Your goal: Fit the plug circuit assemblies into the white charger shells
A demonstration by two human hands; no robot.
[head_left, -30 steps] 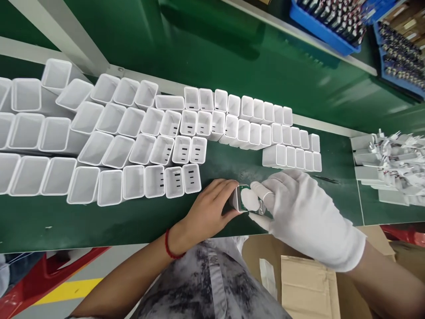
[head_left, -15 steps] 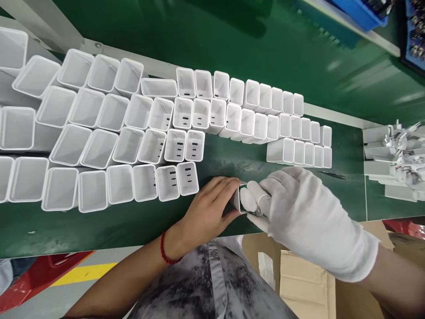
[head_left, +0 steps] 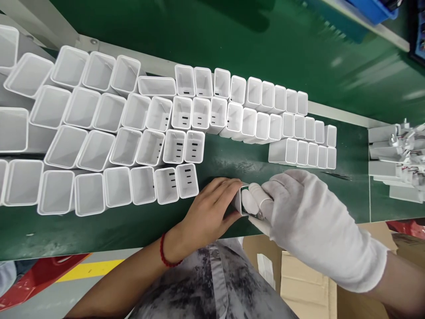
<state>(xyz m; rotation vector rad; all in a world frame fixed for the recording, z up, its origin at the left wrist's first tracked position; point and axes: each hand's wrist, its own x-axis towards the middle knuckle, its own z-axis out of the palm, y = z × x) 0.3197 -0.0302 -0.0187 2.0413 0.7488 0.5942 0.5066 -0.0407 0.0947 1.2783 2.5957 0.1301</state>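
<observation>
My bare left hand (head_left: 210,208), with a red cord at the wrist, is closed around a white plastic box-shaped housing (head_left: 237,202) near the bench's front edge. The housing lies on its side, its opening turned to the right. In a white glove, my right hand (head_left: 307,223) has its fingers bent at that opening. White-covered fingertips reach into the mouth, where a thin green edge (head_left: 245,188) shows. A small shiny bit appears under the fingers. What the right fingers grip is hidden.
Rows of open white housings (head_left: 133,141) cover the bench's left and back; some have dark slots inside. A thin dark tool (head_left: 337,176) lies right of the hands. White parts with wires (head_left: 403,153) are at far right. A blue bin (head_left: 375,9) stands above, cardboard (head_left: 307,279) below.
The view has shifted slightly. Both hands keep nearly the same pose at the housing, with the gloved fingers still at its opening.
</observation>
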